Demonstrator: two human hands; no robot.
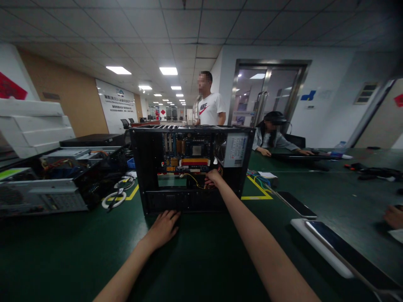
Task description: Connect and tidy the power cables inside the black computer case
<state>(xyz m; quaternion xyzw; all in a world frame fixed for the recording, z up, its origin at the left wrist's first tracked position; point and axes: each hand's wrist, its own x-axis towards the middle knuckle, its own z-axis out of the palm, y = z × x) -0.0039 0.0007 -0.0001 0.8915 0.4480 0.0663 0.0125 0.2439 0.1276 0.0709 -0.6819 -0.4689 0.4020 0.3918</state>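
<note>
An open black computer case [151,167] lies on its side on the green table [201,260], showing a blue motherboard [189,152] and a power supply [235,149]. My right hand [213,178] reaches into the lower part of the case, fingers closed around a bundle of coloured wires [195,180]. My left hand [164,227] rests on the table right in front of the case's near edge, fingers curled under and holding nothing that I can see.
A second opened case [53,184] and white boxes [34,126] sit at left, with white cable loops [115,197]. Phones or tablets [327,247] lie at right. One person stands behind the case, another sits at the table. Someone's hand [393,216] shows at far right.
</note>
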